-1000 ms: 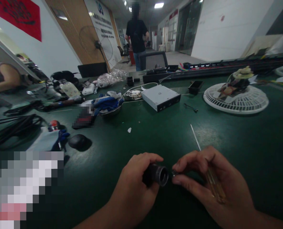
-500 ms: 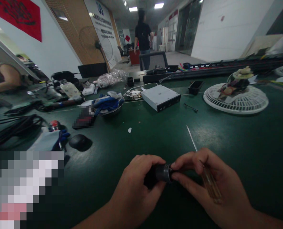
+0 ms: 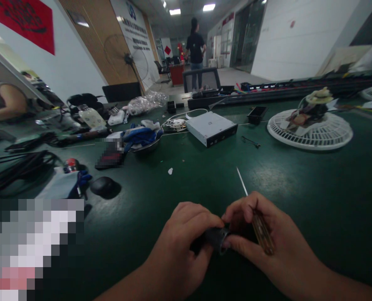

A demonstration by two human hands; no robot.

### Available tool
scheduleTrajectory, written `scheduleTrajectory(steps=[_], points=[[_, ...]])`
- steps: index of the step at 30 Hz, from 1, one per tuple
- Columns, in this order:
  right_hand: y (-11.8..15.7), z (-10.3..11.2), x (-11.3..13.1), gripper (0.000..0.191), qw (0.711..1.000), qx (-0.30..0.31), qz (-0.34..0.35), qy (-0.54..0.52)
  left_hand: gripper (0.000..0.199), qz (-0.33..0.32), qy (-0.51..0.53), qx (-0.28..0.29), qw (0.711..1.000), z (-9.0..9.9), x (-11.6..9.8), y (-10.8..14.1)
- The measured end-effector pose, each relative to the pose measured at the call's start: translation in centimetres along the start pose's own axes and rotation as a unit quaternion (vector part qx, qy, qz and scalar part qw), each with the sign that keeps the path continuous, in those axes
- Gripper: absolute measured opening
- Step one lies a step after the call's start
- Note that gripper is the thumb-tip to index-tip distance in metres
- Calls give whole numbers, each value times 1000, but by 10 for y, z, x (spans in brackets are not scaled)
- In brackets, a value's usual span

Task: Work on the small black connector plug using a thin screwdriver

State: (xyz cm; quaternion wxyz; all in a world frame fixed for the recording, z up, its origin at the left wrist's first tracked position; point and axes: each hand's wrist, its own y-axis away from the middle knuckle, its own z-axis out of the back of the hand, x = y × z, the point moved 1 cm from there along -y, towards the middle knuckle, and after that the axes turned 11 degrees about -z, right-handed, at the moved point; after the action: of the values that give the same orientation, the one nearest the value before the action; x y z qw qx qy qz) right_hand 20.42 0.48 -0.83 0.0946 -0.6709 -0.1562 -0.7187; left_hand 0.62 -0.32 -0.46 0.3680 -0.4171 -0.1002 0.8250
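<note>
A dark, short cylindrical part [image 3: 216, 239] with an open round end is gripped by my left hand [image 3: 186, 242], fingers curled round it from the left. My right hand [image 3: 267, 234] meets it from the right, thumb tip at the open end and forefinger at its upper rim. Tucked in the same right hand is a screwdriver [image 3: 262, 234] with a clear amber handle; its thin shaft points up and away over the table. What lies inside the cylinder is hidden by my fingers.
On the green table [image 3: 135, 179] lie a computer mouse [image 3: 103, 186], a bowl with blue cloth [image 3: 143, 140], an optical disc drive [image 3: 211, 126], a small black tray [image 3: 257, 114] and a white fan grille [image 3: 311, 133] bearing a motor. A person [image 3: 196, 50] stands beyond the table.
My right hand has shifted slightly left with the screwdriver, its tip moving left too. The cylinder has tilted, its open end lower. The person in the background is farther away.
</note>
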Motion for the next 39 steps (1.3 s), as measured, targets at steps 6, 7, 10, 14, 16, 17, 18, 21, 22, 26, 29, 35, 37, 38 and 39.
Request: scheduleTrajectory(steps=[6,7,10,14,16,17,18,21,22,26,29,35,37,38,39], points=[[0,-1,1,31,998,39,-26,-33,25,5,3,-5,1000,0,-1,0],[0,-1,1,29,998,44,-25,-34,25,10,4,-7,1000,0,-1,0],[0,-2,1,26,998,50,-21,-31,29,41,1,-11,999,-1,0,2],[-1,-1,0,29,998,53,-22,-10,42,60,-3,-22,998,-3,2,4],[-1,0,-1,31,998,50,-25,0,43,51,-4,-8,999,-3,2,4],[0,1,-2,32,999,46,-25,2,43,48,-5,-1,999,-3,2,4],[0,1,-3,33,999,42,-27,3,43,45,-5,3,999,-3,2,4],[3,3,-5,36,999,26,-26,18,43,26,2,6,1000,-2,1,3],[3,3,-5,36,999,19,-23,26,43,19,3,4,1000,-2,1,3],[2,2,-4,32,999,13,-21,36,44,36,-5,-4,999,-2,3,4],[-1,1,-3,31,999,22,-24,7,44,51,-12,-5,999,-2,3,5],[-2,0,-3,32,1000,19,-21,9,36,34,-16,-2,999,-2,1,3],[0,-1,-2,32,999,16,-16,28,34,26,-14,1,1000,-2,0,3],[0,-1,-2,30,999,17,-15,33,33,20,-13,1,1000,-2,0,3],[1,-2,-2,27,999,16,-13,34,33,15,-14,-1,1000,-2,-1,3]])
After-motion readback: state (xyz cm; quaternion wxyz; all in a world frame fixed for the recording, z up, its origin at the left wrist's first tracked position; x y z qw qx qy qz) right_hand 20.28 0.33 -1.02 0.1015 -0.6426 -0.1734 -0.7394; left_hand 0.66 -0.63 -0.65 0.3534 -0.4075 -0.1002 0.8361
